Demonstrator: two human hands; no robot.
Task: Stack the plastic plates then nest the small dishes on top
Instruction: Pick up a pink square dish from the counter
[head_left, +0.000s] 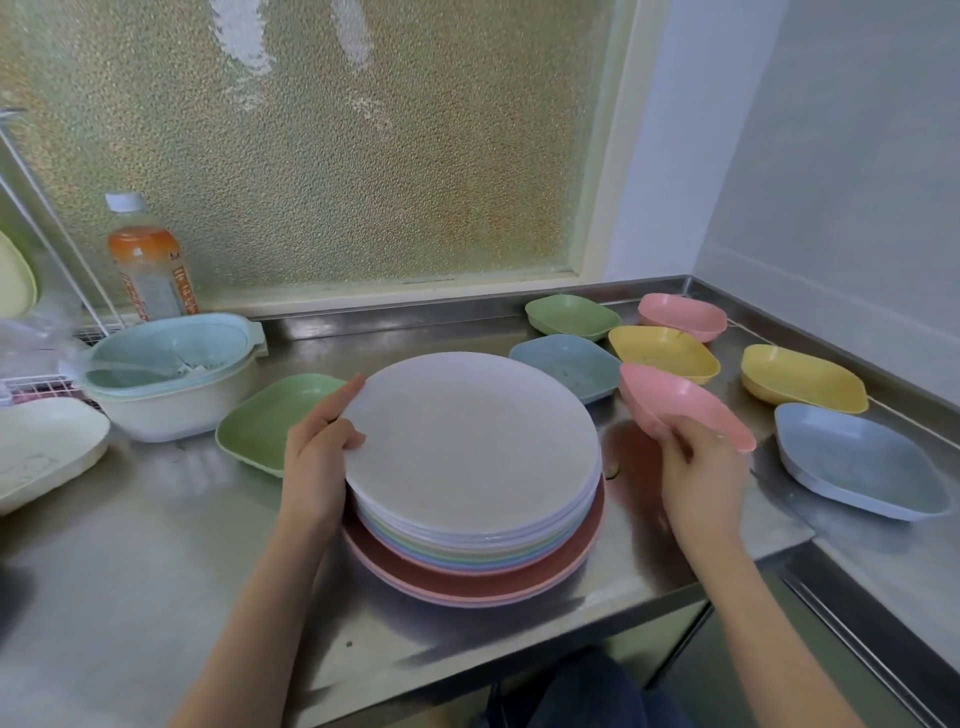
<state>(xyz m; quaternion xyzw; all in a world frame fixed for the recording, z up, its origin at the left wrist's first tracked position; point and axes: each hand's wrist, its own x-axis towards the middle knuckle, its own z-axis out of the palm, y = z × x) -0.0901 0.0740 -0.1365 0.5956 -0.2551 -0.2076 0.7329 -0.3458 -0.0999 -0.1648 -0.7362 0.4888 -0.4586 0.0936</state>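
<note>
A stack of round plastic plates (470, 447), white on top over pastel and pink ones, stands on the steel counter (156, 545). My left hand (317, 447) rests against the stack's left rim, thumb on the top plate. Right of the stack my right hand (701, 467) holds a small pink dish (680, 402) tilted above the counter. Other small dishes lie around: green (260, 423) behind my left hand, blue (566, 364), green (571, 316), yellow (662, 353), pink (683, 316), yellow (802, 382) and blue (857, 460).
A blue-and-cream colander bowl (171, 374) and an orange drink bottle (148, 260) stand at the back left. A cream dish (41, 447) lies at the far left by a wire rack (47, 218). The counter's front edge runs near my forearms; a frosted window is behind.
</note>
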